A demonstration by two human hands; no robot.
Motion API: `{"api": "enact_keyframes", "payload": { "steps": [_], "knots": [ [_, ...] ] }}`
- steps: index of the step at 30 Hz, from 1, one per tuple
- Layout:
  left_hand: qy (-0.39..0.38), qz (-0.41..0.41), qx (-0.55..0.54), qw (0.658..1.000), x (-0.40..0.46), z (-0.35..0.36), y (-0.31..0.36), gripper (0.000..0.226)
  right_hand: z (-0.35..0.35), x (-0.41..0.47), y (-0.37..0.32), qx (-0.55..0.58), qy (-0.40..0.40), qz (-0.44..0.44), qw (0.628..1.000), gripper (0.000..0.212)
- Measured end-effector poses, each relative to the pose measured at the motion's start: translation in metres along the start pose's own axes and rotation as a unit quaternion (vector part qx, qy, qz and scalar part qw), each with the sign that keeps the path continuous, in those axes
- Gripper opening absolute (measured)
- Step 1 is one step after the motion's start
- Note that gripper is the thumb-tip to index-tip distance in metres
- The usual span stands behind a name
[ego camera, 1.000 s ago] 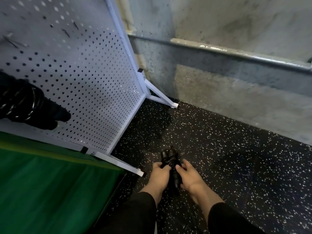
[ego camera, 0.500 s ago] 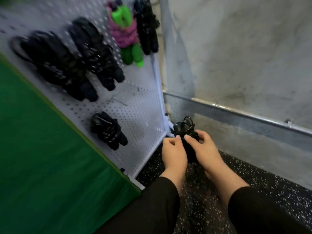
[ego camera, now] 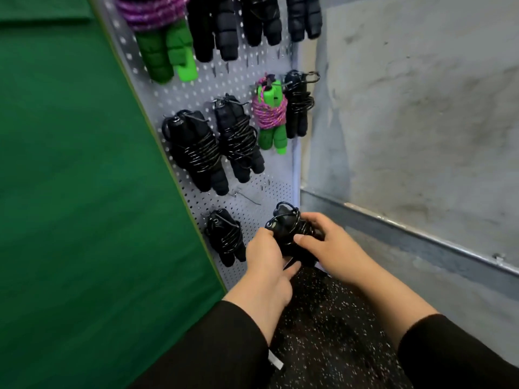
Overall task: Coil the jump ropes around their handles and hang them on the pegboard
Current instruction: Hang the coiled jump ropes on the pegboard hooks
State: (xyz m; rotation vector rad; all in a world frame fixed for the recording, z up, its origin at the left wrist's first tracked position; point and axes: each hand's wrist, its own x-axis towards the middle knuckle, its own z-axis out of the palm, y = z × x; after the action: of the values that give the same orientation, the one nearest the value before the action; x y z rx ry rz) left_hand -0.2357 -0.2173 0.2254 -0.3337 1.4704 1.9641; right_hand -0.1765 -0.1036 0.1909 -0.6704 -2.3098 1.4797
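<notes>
Held rope: as we look down along the board, we see a black coiled jump rope [ego camera: 292,234] gripped by both hands, low and near the right edge of the pegboard [ego camera: 247,88], in front of its bottom rows of holes; a cable loop sticks up from its top.
Left hand: our left hand [ego camera: 266,265] curls around the near left side of the bundle, fingers closed on the handles.
Right hand: our right hand [ego camera: 331,245] wraps the bundle from the right, thumb pressed across the coils.
Hung ropes: just left of the held bundle we see one black rope [ego camera: 224,237] hanging; farther up, two black ropes [ego camera: 193,150], then a green-handled rope [ego camera: 271,116] wound in pink cord, touching a further black one at the right edge.
Top row: larger green handles [ego camera: 165,49] and more black handles, cut off by the frame.
Surroundings: green cloth [ego camera: 70,164] to the left, grey wall [ego camera: 421,108] to the right, speckled black floor [ego camera: 323,332] below our sleeves.
</notes>
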Motion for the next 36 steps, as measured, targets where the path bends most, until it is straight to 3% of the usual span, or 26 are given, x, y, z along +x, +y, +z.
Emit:
{"api": "enact_keyframes", "payload": {
  "steps": [6, 10, 27, 36],
  "knots": [
    [0.058, 0.003, -0.013, 0.998, 0.009, -0.009, 0.006, 0.028, 0.026, 0.020, 0.012, 0.041, -0.016, 0.017, 0.999, 0.044],
    [0.078, 0.010, -0.007, 0.997, 0.018, -0.006, 0.011, 0.030, 0.031, 0.032, 0.020, 0.081, -0.021, 0.026, 0.996, 0.033],
    [0.086, 0.020, -0.021, 0.996, 0.028, 0.003, 0.012, 0.026, 0.042, 0.057, 0.018, 0.149, -0.003, 0.022, 0.989, 0.032],
    [0.091, 0.019, -0.034, 0.995, 0.028, 0.003, 0.012, 0.027, 0.046, 0.060, 0.021, 0.117, 0.004, 0.019, 0.993, 0.042]
  ]
}}
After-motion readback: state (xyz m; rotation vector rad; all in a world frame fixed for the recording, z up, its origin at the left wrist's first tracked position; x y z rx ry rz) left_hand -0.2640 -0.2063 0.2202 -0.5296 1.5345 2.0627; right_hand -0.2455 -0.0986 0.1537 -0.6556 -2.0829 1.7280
